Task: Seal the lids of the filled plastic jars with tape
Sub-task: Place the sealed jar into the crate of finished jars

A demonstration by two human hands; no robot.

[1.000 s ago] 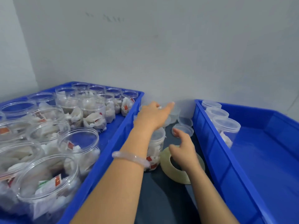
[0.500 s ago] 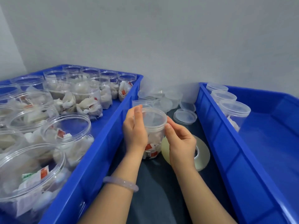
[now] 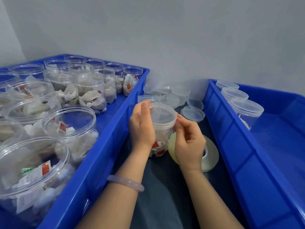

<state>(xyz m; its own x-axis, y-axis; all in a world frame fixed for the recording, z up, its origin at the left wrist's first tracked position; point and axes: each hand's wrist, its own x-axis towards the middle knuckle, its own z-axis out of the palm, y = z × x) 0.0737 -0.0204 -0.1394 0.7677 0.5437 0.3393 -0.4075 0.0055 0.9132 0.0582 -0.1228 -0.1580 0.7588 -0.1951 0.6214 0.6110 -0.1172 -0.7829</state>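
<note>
Two blue bins sit on a dark table (image 3: 165, 200) with a gap between them. The left bin (image 3: 105, 156) holds more than a dozen open clear jars (image 3: 69, 123) filled with white packets; the right bin (image 3: 231, 146) holds three lidded jars (image 3: 245, 111) in a row. In the gap stand one filled jar (image 3: 162, 134) with its lid (image 3: 162, 113) on, one roll of clear tape (image 3: 212, 156) lying flat, and a heap of loose lids (image 3: 193, 113) too jumbled to count. Two bare forearms reach in from below. The left hand (image 3: 142, 128), a pale bracelet (image 3: 125, 182) on its wrist, wraps round the jar's left side, thumb up against the lid. The right hand (image 3: 189, 144), fingers curled, pinches the lid's right rim between thumb and forefinger. The tape roll lies just beneath and behind that hand, beside the jar.
</note>
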